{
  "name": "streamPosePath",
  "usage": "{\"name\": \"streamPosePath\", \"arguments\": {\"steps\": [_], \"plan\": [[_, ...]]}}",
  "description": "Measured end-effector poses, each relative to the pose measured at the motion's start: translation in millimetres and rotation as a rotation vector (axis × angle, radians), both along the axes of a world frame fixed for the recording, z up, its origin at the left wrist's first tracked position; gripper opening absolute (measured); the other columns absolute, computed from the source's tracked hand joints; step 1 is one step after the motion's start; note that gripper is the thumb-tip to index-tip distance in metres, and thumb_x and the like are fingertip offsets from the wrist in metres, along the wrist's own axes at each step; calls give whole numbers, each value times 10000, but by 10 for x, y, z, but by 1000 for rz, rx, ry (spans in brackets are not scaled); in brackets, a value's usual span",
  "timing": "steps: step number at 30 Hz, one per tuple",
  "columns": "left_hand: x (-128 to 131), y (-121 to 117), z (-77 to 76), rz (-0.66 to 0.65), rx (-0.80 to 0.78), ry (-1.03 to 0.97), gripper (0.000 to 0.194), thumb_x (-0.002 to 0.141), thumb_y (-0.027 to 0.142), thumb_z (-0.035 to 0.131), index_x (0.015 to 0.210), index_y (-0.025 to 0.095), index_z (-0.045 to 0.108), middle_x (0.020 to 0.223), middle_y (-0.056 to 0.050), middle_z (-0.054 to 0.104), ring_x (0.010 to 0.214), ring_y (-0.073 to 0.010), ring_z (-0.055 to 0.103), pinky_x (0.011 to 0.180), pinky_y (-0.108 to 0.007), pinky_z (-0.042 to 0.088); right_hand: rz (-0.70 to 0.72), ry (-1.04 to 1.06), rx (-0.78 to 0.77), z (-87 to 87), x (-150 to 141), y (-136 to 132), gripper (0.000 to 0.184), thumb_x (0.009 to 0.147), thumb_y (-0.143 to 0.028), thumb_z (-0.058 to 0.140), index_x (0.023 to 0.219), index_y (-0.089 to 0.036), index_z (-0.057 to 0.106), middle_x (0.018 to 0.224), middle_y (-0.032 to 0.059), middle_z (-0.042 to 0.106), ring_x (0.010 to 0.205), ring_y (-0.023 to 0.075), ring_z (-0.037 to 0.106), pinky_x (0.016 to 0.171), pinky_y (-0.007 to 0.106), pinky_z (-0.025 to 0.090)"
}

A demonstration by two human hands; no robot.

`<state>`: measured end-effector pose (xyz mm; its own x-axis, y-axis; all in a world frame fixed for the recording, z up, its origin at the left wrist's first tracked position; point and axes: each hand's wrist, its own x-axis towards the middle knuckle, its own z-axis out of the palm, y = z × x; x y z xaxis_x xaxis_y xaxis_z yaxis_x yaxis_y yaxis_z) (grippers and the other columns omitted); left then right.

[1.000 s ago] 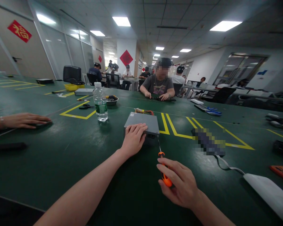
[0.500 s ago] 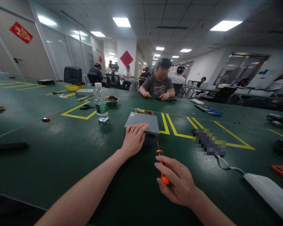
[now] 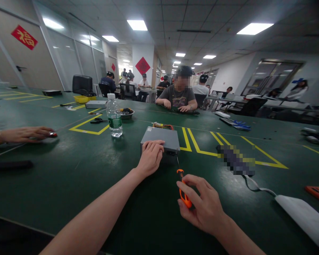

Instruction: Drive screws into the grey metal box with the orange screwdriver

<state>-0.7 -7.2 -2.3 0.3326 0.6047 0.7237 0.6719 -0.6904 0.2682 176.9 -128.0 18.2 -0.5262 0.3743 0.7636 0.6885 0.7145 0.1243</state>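
While left fingers (image 3: 157, 145) lie extended across the box (image 3: 170, 136), right fingers (image 3: 190, 192) pinch the screwdriver (image 3: 180, 173), shaft (image 3: 178, 162) forward.

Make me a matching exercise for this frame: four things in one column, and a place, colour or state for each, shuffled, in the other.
Things:
1. Screwdriver
2. Metal box
3. Bottle
4. Tub

Places, colours, states:
A. Clear, with a green label
B. Yellow, in front of a black chair
C. Held in the right hand
D. Grey, with the left hand resting on it

Right pairs: 1-C, 2-D, 3-A, 4-B
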Motion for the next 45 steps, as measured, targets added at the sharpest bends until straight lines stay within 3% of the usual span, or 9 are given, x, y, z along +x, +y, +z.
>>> {"name": "streamPosePath", "arguments": {"steps": [11, 17, 26, 31, 33, 35, 38, 45], "plan": [[5, 32, -10, 0, 36, -36, 214, 900, 153, 322, 817, 199, 513, 1109, -15, 619, 1044, -141, 517, 951, -353, 300, 35, -150, -118, -9, -57, -23, 159, 807, -213, 461, 883, -166, 593, 940, 119, 607, 719, 182, 579, 604, 308, 486], [22, 61, -27, 11, 41, -64, 226, 930, 192, 308, 904, 199, 532, 1099, -16, 627, 1043, -131, 528, 946, -341, 308, 48, -94, -226, 14, -7, -28, 229, 845, -336, 486, 974, -165, 567, 1019, 133, 578, 814, 199, 590, 668, 317, 496], [-12, 23, -20, -27, 9, -93, 192, 828, 78, 348, 751, 204, 470, 1079, -22, 615, 1035, -146, 521, 949, -353, 309, 59, -111, -292, 22, 14, -39, 213, 830, -271, 489, 1002, -181, 575, 1066, 134, 565, 864, 219, 580, 708, 363, 491], [-16, 54, -44, -4, 49, -74, 287, 870, 83, 332, 658, 202, 484, 1077, -5, 623, 1032, -135, 529, 938, -341, 317, 62, -122, -390, 47, 25, -55, 263, 842, -373, 519, 1034, -203, 576, 1109, 128, 555, 894, 222, 584, 722, 350, 507], [-16, 58, -48, 20, 67, -66, 275, 878, 84, 333, 731, 212, 528, 1107, -3, 617, 1059, -132, 523, 947, -336, 319, 80, -100, -430, 51, 43, -61, 303, 844, -360, 501, 1088, -189, 551, 1148, 137, 533, 955, 227, 574, 759, 346, 508], [-13, 52, -41, 51, 80, -47, 253, 882, 94, 341, 939, 222, 551, 1186, -17, 584, 1133, -139, 488, 983, -345, 300, 95, -85, -433, 50, 52, -61, 314, 850, -318, 478, 1124, -174, 530, 1169, 143, 523, 994, 225, 567, 788, 341, 504], [-5, 38, -26, 84, 92, 9, 339, 888, 125, 353, 1199, 209, 458, 1301, -45, 507, 1231, -162, 411, 1046, -377, 234, 98, -77, -362, 44, 40, -49, 299, 857, -333, 494, 1099, -162, 532, 1128, 143, 562, 952, 214, 590, 769, 331, 506], [-3, 42, -43, 78, 95, 59, 332, 885, 145, 380, 1181, 227, 505, 1245, -30, 561, 1170, -182, 466, 1010, -397, 258, 89, -103, -350, 17, -17, -15, 327, 839, -426, 522, 1020, -154, 536, 1083, 135, 604, 890, 203, 601, 740, 329, 485]]}}
